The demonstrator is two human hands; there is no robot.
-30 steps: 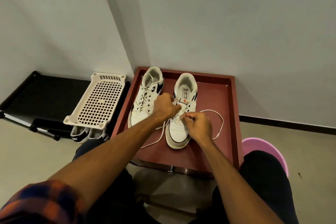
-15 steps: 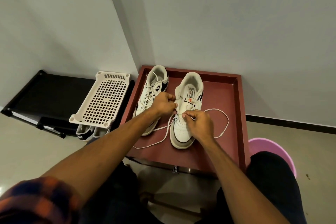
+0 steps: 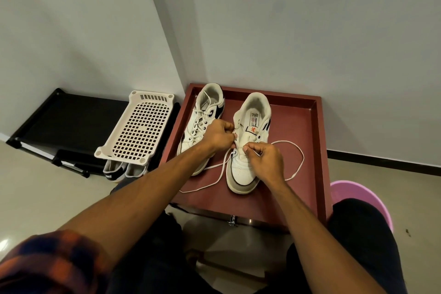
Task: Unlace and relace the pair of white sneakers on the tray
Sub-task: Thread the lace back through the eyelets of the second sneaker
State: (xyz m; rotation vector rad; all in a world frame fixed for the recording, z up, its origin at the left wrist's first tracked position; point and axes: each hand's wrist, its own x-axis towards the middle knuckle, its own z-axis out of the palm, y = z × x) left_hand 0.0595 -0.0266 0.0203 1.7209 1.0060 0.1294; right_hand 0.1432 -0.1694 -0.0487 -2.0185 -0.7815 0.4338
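Two white sneakers stand on a dark red tray (image 3: pixel 307 131), toes toward me. The left sneaker (image 3: pixel 202 122) is laced. The right sneaker (image 3: pixel 250 131) is mostly unlaced, with its white lace (image 3: pixel 298 162) looping loose over the tray on both sides. My left hand (image 3: pixel 218 136) pinches the left edge of the right sneaker's eyelet row. My right hand (image 3: pixel 265 157) pinches the lace over the sneaker's lower eyelets. Both hands hide the middle of that shoe.
A white perforated plastic basket (image 3: pixel 140 131) lies tilted on a black low shelf (image 3: pixel 59 122) left of the tray, with another pair of shoes (image 3: pixel 121 170) under it. A pink tub (image 3: pixel 358 196) sits by my right knee. Grey walls meet in a corner behind the tray.
The camera view shifted, so the tray sits slightly further right in frame. Both hands stay at the right sneaker's eyelets; the loose lace loops have barely moved.
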